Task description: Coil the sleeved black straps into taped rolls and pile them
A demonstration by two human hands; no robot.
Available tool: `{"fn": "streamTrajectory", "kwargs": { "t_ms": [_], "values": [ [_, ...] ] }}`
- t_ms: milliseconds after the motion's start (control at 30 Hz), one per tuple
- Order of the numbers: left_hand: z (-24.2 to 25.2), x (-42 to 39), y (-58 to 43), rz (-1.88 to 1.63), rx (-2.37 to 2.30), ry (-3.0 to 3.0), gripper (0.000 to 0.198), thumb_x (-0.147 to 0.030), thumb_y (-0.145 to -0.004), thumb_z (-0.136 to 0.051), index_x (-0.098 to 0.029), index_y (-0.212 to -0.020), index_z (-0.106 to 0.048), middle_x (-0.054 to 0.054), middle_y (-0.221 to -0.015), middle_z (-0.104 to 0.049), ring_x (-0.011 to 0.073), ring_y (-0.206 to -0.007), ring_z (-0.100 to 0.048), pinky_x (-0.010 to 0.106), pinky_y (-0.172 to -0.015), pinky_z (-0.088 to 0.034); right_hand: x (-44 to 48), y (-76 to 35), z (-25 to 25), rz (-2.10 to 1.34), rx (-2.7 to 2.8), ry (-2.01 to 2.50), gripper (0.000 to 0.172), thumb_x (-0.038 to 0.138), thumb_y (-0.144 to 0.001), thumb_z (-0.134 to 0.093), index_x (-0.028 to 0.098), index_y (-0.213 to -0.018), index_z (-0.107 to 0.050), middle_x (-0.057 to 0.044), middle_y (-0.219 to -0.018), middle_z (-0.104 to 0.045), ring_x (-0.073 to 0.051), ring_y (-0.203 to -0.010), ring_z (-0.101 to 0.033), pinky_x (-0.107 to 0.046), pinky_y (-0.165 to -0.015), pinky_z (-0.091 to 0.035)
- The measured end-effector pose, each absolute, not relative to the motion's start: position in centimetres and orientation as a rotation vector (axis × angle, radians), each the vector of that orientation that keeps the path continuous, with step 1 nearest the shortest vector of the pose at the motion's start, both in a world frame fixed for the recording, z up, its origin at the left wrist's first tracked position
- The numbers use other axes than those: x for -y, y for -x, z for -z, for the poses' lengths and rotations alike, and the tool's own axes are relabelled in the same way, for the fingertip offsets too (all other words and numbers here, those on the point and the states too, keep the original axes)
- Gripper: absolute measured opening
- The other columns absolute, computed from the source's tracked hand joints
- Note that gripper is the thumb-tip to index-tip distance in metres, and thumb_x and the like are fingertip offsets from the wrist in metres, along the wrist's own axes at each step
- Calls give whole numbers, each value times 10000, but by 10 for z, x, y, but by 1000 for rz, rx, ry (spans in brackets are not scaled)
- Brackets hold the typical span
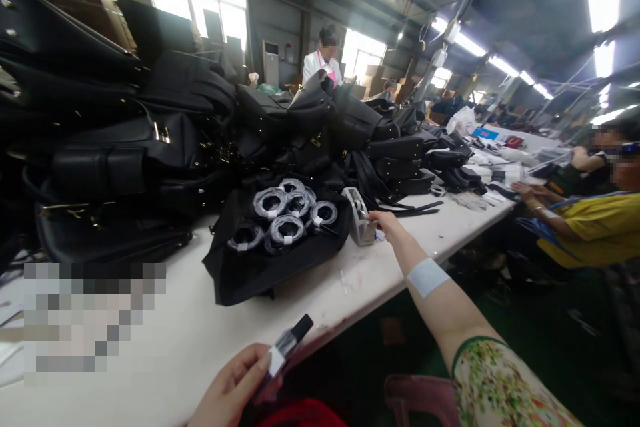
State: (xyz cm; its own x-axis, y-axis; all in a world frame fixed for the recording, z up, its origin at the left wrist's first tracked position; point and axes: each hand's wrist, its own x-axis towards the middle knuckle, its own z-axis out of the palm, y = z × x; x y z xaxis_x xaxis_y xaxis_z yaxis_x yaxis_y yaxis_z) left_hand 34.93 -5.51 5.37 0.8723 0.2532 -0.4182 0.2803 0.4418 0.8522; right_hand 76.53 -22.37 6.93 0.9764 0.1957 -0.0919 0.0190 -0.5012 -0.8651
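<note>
My left hand (239, 380), low in the view, is closed around a black strap (293, 340) wrapped in clear plastic with a white band; its dark end sticks out past my fingers. My right hand (389, 227) reaches forward with fingers closed against the side of a pale tape dispenser (361, 230) on the table; any piece of tape between the fingertips is too small to make out. Left of the dispenser, several plastic-wrapped coils (287, 229) with white tape tabs lie piled on a black cloth-like piece (280, 273).
Black leather-like bags (165, 140) are heaped along the back and left of the white table (185, 347). Loose black straps (410, 209) lie beyond the dispenser. A person in yellow (595, 227) sits at the right; another person (323, 67) stands behind the bags. A pinkish stool (420, 390) is below the edge.
</note>
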Motion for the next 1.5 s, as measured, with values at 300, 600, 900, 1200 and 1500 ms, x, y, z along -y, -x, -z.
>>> {"fn": "streamTrajectory", "kwargs": {
  "t_ms": [300,600,900,1200,1500],
  "values": [
    [-62,70,-359,69,-509,-1071,411,-555,-684,-757,-157,-708,-659,-9,-622,-553,106,-575,-416,202,-560,-317,240,-766,-64,-79,215,1984,230,321,-767,-721,100,-827,-694,-60,-822,-716,-164,-767,-648,-267,-718,-506],
    [-61,76,-364,-13,-518,-1117,342,-476,-735,-721,-142,-722,-647,0,-604,-597,108,-568,-452,215,-582,-340,273,-728,-41,-9,185,2106,211,349,-766,-609,149,-705,-637,-25,-564,-640,-145,-575,-591,-250,-582,-449],
    [-53,86,-370,-128,-524,-1173,318,-461,-755,-670,-147,-771,-626,20,-655,-641,128,-595,-509,242,-623,-387,262,-668,-57,-174,238,2158,226,341,-757,-658,158,-639,-595,-6,-476,-572,-131,-494,-532,-270,-575,-446],
    [-43,94,-372,-297,-548,-1662,215,-367,-858,-561,-172,-852,-651,19,-761,-667,170,-699,-576,268,-690,-432,219,-485,-80,-913,786,1577,247,416,-834,-660,175,-792,-624,37,-526,-578,-99,-468,-522,-230,-512,-412],
    [-42,89,-369,-317,-577,-1643,207,-349,-868,-539,-170,-853,-641,25,-767,-666,176,-715,-587,279,-715,-446,220,-485,-61,-953,692,1664,299,462,-778,-691,169,-766,-632,39,-507,-567,-95,-455,-505,-228,-510,-405]
  ]
}}
